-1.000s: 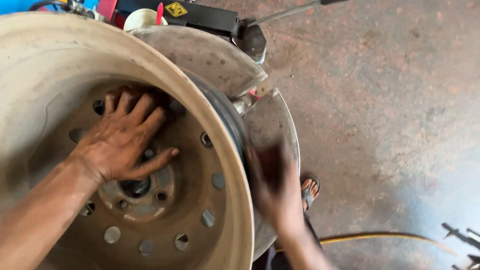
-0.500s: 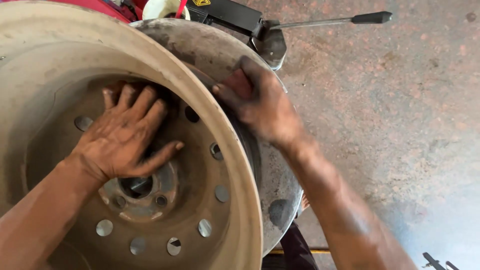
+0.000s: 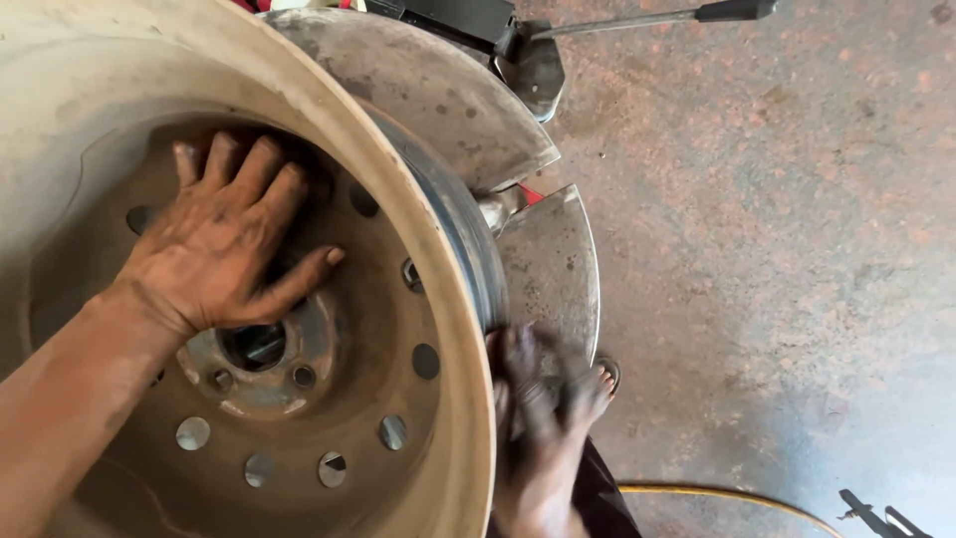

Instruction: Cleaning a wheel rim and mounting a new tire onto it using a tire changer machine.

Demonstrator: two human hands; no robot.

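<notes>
a: what's nearest?

b: the right hand (image 3: pixel 543 418), low by the rim's (image 3: pixel 453 329) outer edge. it's blurred, so i cannot tell whether its fingers grip anything; they look loosely spread against the rim's side and the metal plate (image 3: pixel 553 269) behind it. a sandalled foot (image 3: pixel 602 374) shows just beside it on the floor (image 3: pixel 777 249).

a: and the other hand?

b: the left hand (image 3: pixel 224 244) lies flat inside the rim's dish, fingers apart and pressed on the disc above the hub hole (image 3: pixel 254 344), thumb pointing towards the centre. it clamps nothing, only bears on the steel.

a: where does the rim sit?

b: it fills the left half of the view, standing against two curved plates of a machine, with the upper plate (image 3: pixel 418 80) at its top edge.

a: how would it handle?

b: i'd judge it heavy and stiff, bare dusty steel, not fragile. the smooth lip could slip in a greasy palm, so the better holds are the outer edge on two sides, or the dish with fingers hooked in the round holes (image 3: pixel 334 468).

a: does the dish hold anything?

b: nothing loose that i can see; only bolt holes and vent holes.

a: farther off?

b: a yellow hose (image 3: pixel 717 493) on the floor at the bottom, and a long lever (image 3: pixel 637 20) along the top edge.
</notes>
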